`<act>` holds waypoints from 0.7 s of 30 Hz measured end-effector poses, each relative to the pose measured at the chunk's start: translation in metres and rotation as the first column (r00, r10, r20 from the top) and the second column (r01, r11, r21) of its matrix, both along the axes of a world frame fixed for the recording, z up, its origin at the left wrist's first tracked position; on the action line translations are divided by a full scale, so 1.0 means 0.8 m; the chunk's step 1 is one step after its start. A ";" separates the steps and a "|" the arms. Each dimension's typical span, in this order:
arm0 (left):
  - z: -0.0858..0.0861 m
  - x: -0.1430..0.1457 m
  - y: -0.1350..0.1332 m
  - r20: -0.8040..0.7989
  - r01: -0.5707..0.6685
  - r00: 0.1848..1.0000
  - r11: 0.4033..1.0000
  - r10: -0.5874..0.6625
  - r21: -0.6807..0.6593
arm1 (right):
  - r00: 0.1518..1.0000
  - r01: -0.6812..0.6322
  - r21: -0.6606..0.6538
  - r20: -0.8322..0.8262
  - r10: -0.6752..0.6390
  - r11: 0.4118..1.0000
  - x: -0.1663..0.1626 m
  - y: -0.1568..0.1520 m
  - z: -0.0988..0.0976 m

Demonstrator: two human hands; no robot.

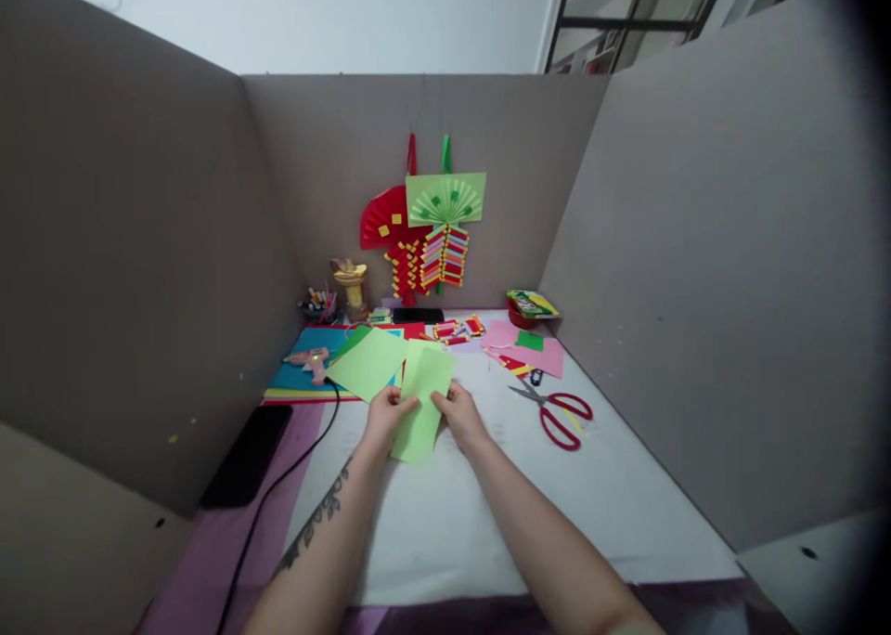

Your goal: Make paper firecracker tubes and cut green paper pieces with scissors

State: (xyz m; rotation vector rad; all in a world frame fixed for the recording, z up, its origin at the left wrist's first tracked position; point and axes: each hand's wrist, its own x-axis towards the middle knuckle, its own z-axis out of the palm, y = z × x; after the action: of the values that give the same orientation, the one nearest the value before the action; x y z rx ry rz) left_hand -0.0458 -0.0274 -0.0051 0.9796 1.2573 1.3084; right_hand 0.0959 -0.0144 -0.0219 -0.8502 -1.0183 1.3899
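Note:
Both my hands hold one light green paper sheet (422, 395) over the white table top (445, 514). My left hand (385, 419) pinches its left edge, fingers closed on the paper. My right hand (459, 414) grips the right edge the same way. A second light green sheet (366, 363) lies just left of the held one, on a stack of blue and red papers (296, 375). Red-handled scissors (557, 410) lie to the right of my right hand.
A glue gun (310, 361) rests on the blue paper, its black cord (292, 468) running toward me. A black phone (247, 454) lies at left. Pink papers (529, 349), a red bowl (522, 315) and paper fan decorations (428, 236) sit at the back. Grey cardboard walls enclose three sides.

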 end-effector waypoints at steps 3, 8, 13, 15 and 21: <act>-0.002 -0.001 0.001 0.001 0.093 0.996 0.996 -0.093 -0.003 | 1.000 0.022 -0.039 0.016 -0.022 0.999 0.008 0.001 0.000; 0.016 -0.001 -0.001 -0.278 0.136 0.955 0.986 -0.104 0.096 | 0.999 -0.002 -0.044 0.048 0.004 0.999 0.011 -0.002 0.009; 0.024 0.010 -0.008 -0.420 0.183 0.902 0.969 -0.098 0.168 | 0.978 0.009 0.008 0.209 -0.010 1.000 0.006 -0.004 0.008; 0.021 0.009 -0.009 -0.403 0.147 0.912 0.977 -0.074 0.152 | 0.953 0.111 0.086 0.273 -0.130 0.990 0.004 -0.009 0.019; 0.019 -0.006 -0.004 0.030 -0.012 0.999 0.997 0.010 0.074 | 0.805 0.245 0.581 0.324 -0.497 0.776 0.022 -0.113 0.113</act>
State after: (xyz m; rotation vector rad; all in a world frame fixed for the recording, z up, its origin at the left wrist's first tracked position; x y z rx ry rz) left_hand -0.0504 -0.0306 0.0102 1.0026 1.2001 1.3814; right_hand 0.1139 -0.1047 0.0689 -0.9301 -1.4063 0.5091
